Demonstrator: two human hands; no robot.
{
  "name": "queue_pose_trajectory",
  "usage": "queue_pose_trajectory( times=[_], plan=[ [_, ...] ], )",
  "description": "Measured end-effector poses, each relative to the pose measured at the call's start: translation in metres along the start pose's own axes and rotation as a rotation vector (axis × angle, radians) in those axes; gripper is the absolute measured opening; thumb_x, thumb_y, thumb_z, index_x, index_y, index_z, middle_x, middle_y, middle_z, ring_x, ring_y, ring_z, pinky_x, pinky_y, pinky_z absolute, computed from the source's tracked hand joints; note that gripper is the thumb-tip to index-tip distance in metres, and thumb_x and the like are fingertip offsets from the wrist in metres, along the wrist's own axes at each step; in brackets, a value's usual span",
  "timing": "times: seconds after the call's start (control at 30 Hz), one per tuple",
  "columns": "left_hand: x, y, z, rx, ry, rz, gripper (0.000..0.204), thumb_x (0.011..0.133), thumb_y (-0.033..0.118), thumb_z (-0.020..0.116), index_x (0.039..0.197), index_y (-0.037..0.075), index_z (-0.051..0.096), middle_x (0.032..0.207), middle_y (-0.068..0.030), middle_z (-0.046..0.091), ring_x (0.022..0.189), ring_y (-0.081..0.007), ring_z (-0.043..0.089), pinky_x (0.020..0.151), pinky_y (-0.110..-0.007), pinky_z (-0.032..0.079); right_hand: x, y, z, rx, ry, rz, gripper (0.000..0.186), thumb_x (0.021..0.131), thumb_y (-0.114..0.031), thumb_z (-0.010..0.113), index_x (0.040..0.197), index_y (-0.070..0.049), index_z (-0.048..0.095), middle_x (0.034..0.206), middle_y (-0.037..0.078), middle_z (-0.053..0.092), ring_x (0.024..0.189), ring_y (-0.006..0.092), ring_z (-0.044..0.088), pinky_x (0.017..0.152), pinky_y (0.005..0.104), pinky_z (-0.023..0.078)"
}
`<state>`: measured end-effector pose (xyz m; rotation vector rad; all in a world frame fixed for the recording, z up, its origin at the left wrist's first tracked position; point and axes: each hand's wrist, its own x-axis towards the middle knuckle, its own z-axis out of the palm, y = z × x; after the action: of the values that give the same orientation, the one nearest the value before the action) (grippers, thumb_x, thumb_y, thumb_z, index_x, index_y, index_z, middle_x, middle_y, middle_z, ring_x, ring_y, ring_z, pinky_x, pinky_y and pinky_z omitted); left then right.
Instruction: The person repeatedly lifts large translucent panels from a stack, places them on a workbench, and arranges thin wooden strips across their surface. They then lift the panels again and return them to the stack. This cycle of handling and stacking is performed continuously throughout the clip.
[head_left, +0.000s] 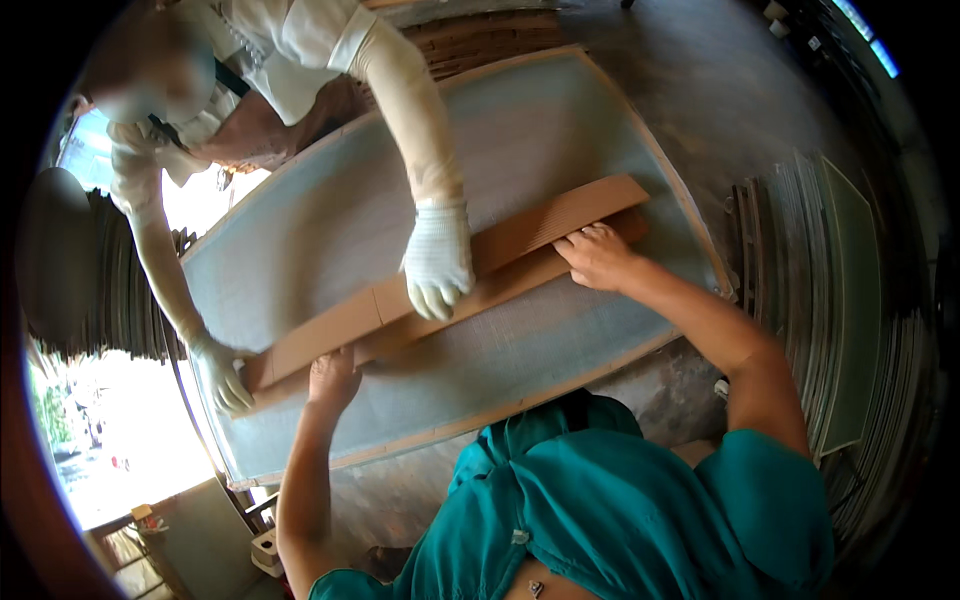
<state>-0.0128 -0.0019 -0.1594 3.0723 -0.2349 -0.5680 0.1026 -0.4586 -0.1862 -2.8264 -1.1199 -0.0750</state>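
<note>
A long, narrow piece of brown cardboard point(345, 322) lies slantwise over a framed mesh panel point(500, 375). It is folded lengthwise, its upper layer lying over a lower one. Near its left end my left hand point(335, 378) is closed on the near edge, with the fingertips partly hidden. Towards the right end my right hand point(597, 256) has its fingers curled on the edge between the two layers. Across from me, a person's white-gloved hand point(438, 260) presses on the middle of the cardboard. The person's other gloved hand point(222, 375) holds its left end.
Many thin framed panels point(850, 310) stand upright in a row on the right. More panels point(125, 280) stand at the left, behind the other person's arm. A wooden border point(660, 160) runs round the mesh panel. Concrete floor point(720, 100) shows beyond it.
</note>
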Motion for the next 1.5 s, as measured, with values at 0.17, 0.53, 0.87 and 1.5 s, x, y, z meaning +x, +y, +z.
queue_pose_trajectory(
  times=[0.17, 0.53, 0.87, 1.5],
  plan=[
    [-0.065, 0.021, 0.066, -0.002, 0.416, 0.145, 0.044, 0.078, -0.004, 0.048, 0.122, -0.005, 0.047, 0.130, -0.0254, 0.046, 0.118, -0.0391, 0.048, 0.096, -0.042, 0.043, -0.063, -0.062, 0.009, -0.049, 0.260, 0.220, 0.033, 0.077, -0.015, 0.065, 0.106, 0.000, 0.058, 0.116, 0.017, 0.057, 0.112, 0.0320, 0.053, 0.087, 0.0397, 0.047],
    [-0.179, 0.083, 0.096, -1.151, 0.309, -0.370, 0.018, 0.086, 0.015, 0.061, 0.079, 0.000, 0.057, 0.068, -0.0094, 0.059, 0.055, -0.0167, 0.056, 0.051, -0.029, 0.046, -0.199, -0.120, -0.035, -0.044, 0.159, 0.380, 0.020, 0.078, -0.012, 0.060, 0.096, -0.004, 0.062, 0.110, 0.014, 0.060, 0.110, 0.0291, 0.053, 0.090, 0.0470, 0.041],
    [-0.139, 0.109, 0.087, -2.219, -0.065, -1.064, 0.062, 0.075, 0.066, 0.060, 0.091, 0.006, 0.052, 0.079, -0.0101, 0.061, 0.071, -0.0261, 0.060, 0.060, -0.038, 0.049, -0.246, -0.043, -0.027, 0.078, 0.438, 0.757, 0.012, 0.075, -0.007, 0.059, 0.085, -0.002, 0.065, 0.096, 0.012, 0.064, 0.091, 0.0307, 0.059, 0.079, 0.0412, 0.046],
    [-0.121, 0.108, 0.152, -2.256, 0.313, -1.178, 0.041, 0.079, 0.047, 0.067, 0.080, 0.008, 0.053, 0.070, -0.0088, 0.057, 0.059, -0.0239, 0.060, 0.049, -0.033, 0.051, -0.144, 0.166, 0.036, 0.382, 0.459, 0.986, 0.032, 0.084, -0.034, 0.054, 0.087, -0.004, 0.066, 0.093, 0.019, 0.062, 0.089, 0.0375, 0.057, 0.079, 0.0461, 0.045]
  ],
)
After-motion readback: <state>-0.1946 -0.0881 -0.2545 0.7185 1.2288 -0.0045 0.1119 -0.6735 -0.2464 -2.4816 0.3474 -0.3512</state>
